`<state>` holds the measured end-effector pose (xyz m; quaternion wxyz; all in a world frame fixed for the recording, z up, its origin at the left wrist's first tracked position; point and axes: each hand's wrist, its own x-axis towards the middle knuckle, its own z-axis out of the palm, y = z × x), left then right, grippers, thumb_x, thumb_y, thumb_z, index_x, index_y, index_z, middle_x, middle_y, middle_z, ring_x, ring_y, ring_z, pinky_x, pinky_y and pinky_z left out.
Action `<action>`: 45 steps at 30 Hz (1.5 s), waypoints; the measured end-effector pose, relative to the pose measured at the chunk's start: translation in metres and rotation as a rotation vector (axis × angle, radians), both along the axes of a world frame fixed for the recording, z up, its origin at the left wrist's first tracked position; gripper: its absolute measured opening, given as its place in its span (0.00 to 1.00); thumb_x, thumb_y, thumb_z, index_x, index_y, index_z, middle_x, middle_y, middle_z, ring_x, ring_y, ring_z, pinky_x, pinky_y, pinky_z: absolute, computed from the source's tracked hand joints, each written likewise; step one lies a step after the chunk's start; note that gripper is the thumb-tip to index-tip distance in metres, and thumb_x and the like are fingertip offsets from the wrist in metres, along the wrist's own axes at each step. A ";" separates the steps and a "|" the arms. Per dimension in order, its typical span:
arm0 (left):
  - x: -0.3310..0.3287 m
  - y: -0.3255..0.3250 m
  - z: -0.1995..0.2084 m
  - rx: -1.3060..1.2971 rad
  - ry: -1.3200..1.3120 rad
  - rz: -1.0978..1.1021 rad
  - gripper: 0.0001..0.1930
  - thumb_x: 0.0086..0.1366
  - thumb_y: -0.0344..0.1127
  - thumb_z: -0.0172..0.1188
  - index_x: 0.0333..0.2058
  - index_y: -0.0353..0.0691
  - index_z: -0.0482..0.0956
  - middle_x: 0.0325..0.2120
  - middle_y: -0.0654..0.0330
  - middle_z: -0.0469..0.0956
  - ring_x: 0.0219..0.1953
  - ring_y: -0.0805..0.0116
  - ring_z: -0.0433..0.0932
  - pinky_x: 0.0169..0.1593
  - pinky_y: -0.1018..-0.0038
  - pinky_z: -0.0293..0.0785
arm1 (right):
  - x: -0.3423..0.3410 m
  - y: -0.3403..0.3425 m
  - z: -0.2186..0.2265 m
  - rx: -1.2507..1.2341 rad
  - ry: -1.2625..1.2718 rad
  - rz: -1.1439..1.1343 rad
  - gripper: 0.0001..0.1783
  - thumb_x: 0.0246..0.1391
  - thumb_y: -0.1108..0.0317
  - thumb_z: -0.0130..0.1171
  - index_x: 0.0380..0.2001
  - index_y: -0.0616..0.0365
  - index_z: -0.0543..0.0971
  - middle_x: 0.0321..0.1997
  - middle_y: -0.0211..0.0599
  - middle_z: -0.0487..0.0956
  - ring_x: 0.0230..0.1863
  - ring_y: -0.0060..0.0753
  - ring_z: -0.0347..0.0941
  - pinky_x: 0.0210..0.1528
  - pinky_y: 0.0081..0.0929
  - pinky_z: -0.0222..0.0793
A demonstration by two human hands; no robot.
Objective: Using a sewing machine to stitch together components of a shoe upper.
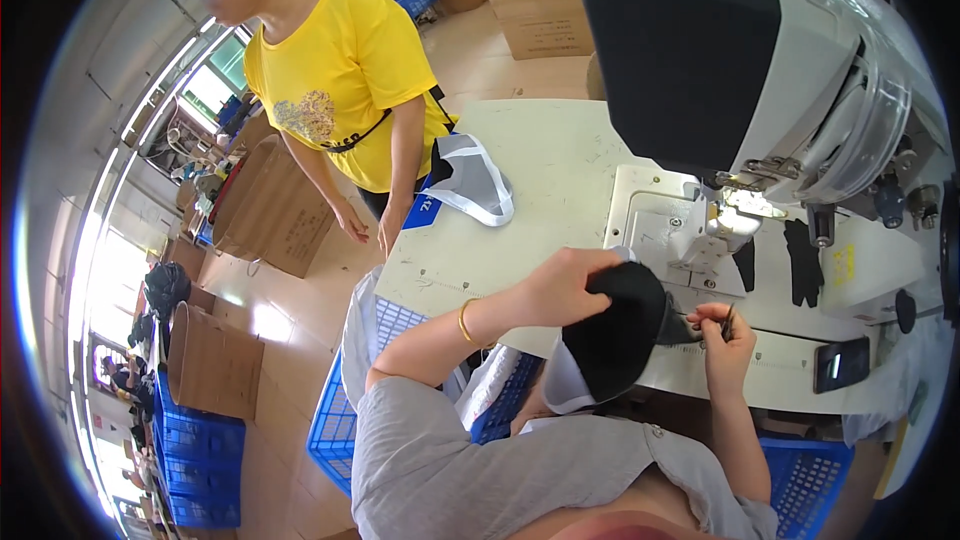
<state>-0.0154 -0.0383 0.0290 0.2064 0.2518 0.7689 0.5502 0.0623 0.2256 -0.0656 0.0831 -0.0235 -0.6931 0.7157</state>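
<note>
In front of the sewing machine (690, 50), my left hand (568, 288) grips a black cap (618, 340) by its upper edge. The cap has a white section along its lower left side, and a dark grey part (678, 324) sticks out toward the right. My right hand (726, 340) is closed around thread snips (729, 318), small and dark, beside that grey part. Its fingertips are close to the cap's edge; whether they touch it I cannot tell. The machine's lit needle area lies just beyond the cap.
A phone (842, 365) lies at the table's (550, 170) right front. Black fabric pieces (801, 262) rest near the machine. A grey and white cap piece (473, 180) sits at the far left edge, by a person in yellow (345, 80). Blue crates (335, 425) and cardboard boxes (272, 208) stand around.
</note>
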 end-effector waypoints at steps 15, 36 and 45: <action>0.034 0.033 -0.049 0.038 -0.333 -0.166 0.24 0.50 0.17 0.52 0.49 0.31 0.74 0.41 0.62 0.77 0.45 0.76 0.74 0.49 0.77 0.72 | -0.007 -0.036 0.009 0.649 0.531 0.092 0.13 0.41 0.71 0.68 0.32 0.59 0.77 0.28 0.39 0.74 0.32 0.46 0.73 0.34 0.39 0.69; 0.048 0.044 -0.049 -0.175 0.079 0.078 0.06 0.67 0.27 0.56 0.39 0.30 0.78 0.27 0.64 0.78 0.33 0.80 0.71 0.40 0.81 0.69 | 0.004 -0.011 -0.021 0.682 0.507 -0.137 0.08 0.48 0.71 0.66 0.26 0.58 0.75 0.23 0.36 0.75 0.23 0.39 0.74 0.25 0.30 0.68; 0.037 0.057 -0.057 -0.282 0.465 0.293 0.07 0.67 0.31 0.58 0.37 0.33 0.79 0.20 0.60 0.75 0.26 0.78 0.68 0.33 0.78 0.68 | -0.148 0.117 -0.013 0.959 0.260 0.094 0.15 0.52 0.65 0.61 0.45 0.49 0.79 0.43 0.37 0.80 0.49 0.40 0.75 0.51 0.37 0.70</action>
